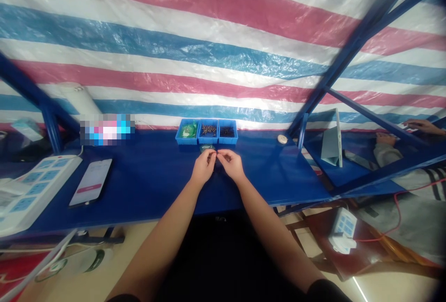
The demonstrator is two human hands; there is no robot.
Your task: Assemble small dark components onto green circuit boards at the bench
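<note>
Hanging in glossy wrinkles, a striped plastic sheet (pixel 195 44) backs a smooth blue table (pixel 149 179). Over it, the left hand (pixel 203 167) and right hand (pixel 231 164) curl round small dark pieces (pixel 209 157), fingertips drawn together, nearly meeting; what they pinch is too small to tell. Just beyond, side by side, stand three boxy blue bins (pixel 208 141), holding a crinkled green bag (pixel 189 130), brownish pieces (pixel 209 129) and black pieces (pixel 227 132).

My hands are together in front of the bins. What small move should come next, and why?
Probably steady the bare left hand and the bare right hand there before reaching into the three open blue plastic bins: their fingers nearly meet at the tips, and small dark pieces seem cupped in both, so reaching now might drop some.
</note>
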